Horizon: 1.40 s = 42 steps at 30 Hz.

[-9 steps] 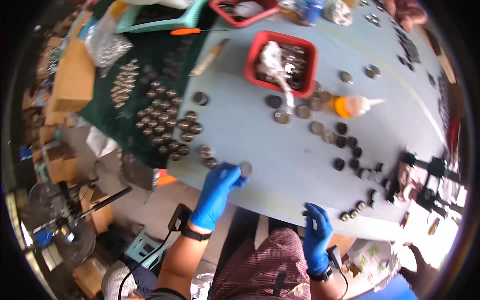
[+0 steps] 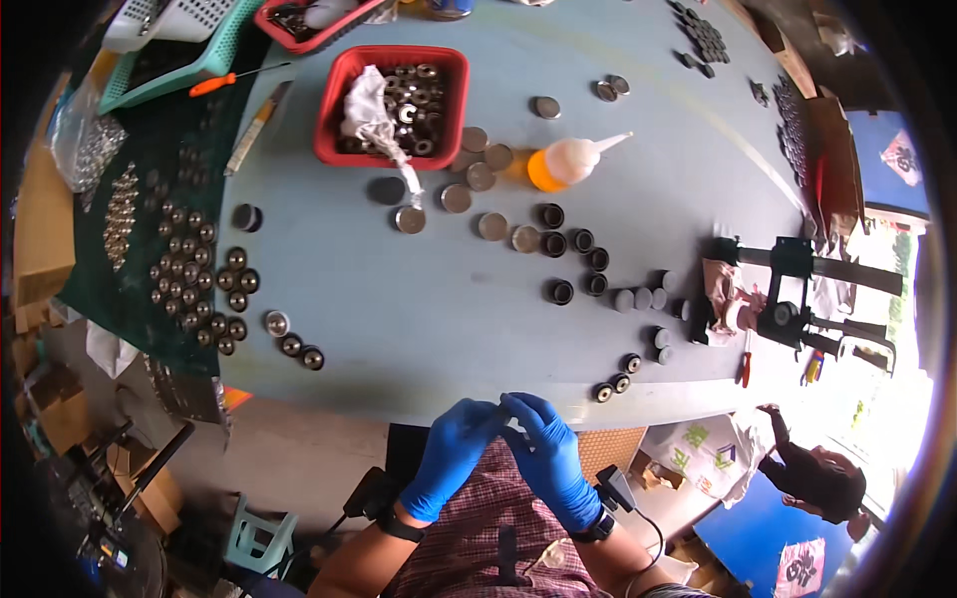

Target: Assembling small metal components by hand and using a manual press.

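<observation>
My left hand (image 2: 454, 456) and my right hand (image 2: 550, 456), both in blue gloves, meet just off the table's near edge. Their fingertips are bent together and touch. A round grey metal cap was in the left fingers in the earlier frame; now the fingers hide whatever is between them. Left of my hands, a dark-rimmed round part (image 2: 312, 357) lies on the table, near a silver ring-shaped part (image 2: 277, 323). To the right are several more dark-rimmed parts (image 2: 620, 383).
A red tray (image 2: 324, 110) of metal rings and a white rag stands at the back. Nearby lie a squeeze bottle (image 2: 568, 164), loose metal discs (image 2: 491, 226), a knife (image 2: 257, 128) and an orange screwdriver (image 2: 211, 85). A green-and-black clamping fixture (image 2: 793, 259) sits at the right.
My left hand has drawn back from the table toward me. My right hand has moved left and up to meet it. The view has shifted to the right.
</observation>
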Tool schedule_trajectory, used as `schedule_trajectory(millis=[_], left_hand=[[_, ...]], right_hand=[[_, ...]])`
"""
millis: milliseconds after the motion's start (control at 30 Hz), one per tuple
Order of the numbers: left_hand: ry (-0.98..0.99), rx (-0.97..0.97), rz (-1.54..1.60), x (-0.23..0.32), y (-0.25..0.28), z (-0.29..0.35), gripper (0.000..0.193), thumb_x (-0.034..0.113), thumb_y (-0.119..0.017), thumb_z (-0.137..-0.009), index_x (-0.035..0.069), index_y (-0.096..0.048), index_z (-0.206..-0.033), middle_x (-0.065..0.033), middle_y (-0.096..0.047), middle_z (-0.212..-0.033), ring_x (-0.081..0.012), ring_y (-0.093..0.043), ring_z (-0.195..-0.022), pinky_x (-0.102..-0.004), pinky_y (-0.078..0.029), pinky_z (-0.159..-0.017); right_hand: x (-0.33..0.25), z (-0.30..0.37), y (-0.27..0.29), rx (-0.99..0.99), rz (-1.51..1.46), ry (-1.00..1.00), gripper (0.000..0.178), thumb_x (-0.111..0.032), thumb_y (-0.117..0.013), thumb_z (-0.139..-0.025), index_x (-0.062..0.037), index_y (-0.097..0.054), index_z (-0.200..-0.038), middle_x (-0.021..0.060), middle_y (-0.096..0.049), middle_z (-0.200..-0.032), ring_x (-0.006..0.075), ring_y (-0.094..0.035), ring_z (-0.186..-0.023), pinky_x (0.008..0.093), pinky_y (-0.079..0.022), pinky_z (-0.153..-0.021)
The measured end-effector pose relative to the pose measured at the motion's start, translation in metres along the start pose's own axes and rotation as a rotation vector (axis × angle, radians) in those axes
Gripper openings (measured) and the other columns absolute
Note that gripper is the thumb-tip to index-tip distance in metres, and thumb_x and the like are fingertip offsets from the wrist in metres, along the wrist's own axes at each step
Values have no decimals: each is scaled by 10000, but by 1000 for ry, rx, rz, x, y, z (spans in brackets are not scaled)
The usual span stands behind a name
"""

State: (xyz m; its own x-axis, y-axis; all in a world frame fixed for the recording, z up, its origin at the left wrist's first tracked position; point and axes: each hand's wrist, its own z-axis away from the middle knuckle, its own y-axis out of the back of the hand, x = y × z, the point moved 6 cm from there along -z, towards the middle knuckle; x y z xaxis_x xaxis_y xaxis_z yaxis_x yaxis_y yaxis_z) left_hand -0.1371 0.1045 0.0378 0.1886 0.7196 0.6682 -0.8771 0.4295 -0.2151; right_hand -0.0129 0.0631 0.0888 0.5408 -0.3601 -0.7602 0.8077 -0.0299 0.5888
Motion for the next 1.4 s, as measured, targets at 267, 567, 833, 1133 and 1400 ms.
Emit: schedule_trajectory(millis=[267,567,833,1133,1400], left_hand=[[-75,-202,-66,-16,-28,-7,213,135,-587,-975,41,-614,-1164,-14,-642,-1074,-94,-584,-1018,-262,-467,-918],[-46,-135,46,-31,-4,-11,213,119,-528,-992,13,-620,-1153,-45,-655,-1115,-133,-613,-1030,-289,-463,-968],[-69,-144,60,-34,4,-15,244,170,-500,-1015,14,-637,-1143,-51,-667,-1081,-142,-634,-1008,-303,-486,-953],[-57,-170,87,-33,6,-19,262,173,-474,-1027,11,-651,-1132,-65,-688,-1036,-152,-649,-998,-311,-507,-933],[-19,-183,112,-36,10,-22,265,172,-476,-1027,0,-653,-1126,-87,-697,-1044,-170,-662,-992,-323,-518,-928]], right_hand=[[74,20,56,378,70,-176,461,78,-661,-773,-25,-549,-1208,117,-592,-1011,230,-624,-881,291,-497,-850],[156,20,116,451,244,-369,416,53,-658,-820,-15,-596,-1226,129,-620,-1067,235,-645,-911,330,-526,-807],[147,15,113,380,367,-304,406,5,-689,-816,-24,-611,-1214,142,-644,-1069,260,-669,-920,348,-524,-818],[150,11,118,356,403,-312,401,3,-697,-810,-16,-620,-1203,147,-653,-1062,268,-666,-908,350,-522,-810],[140,8,114,333,354,-320,397,6,-687,-816,-28,-626,-1206,151,-652,-1076,276,-667,-917,349,-525,-810]])
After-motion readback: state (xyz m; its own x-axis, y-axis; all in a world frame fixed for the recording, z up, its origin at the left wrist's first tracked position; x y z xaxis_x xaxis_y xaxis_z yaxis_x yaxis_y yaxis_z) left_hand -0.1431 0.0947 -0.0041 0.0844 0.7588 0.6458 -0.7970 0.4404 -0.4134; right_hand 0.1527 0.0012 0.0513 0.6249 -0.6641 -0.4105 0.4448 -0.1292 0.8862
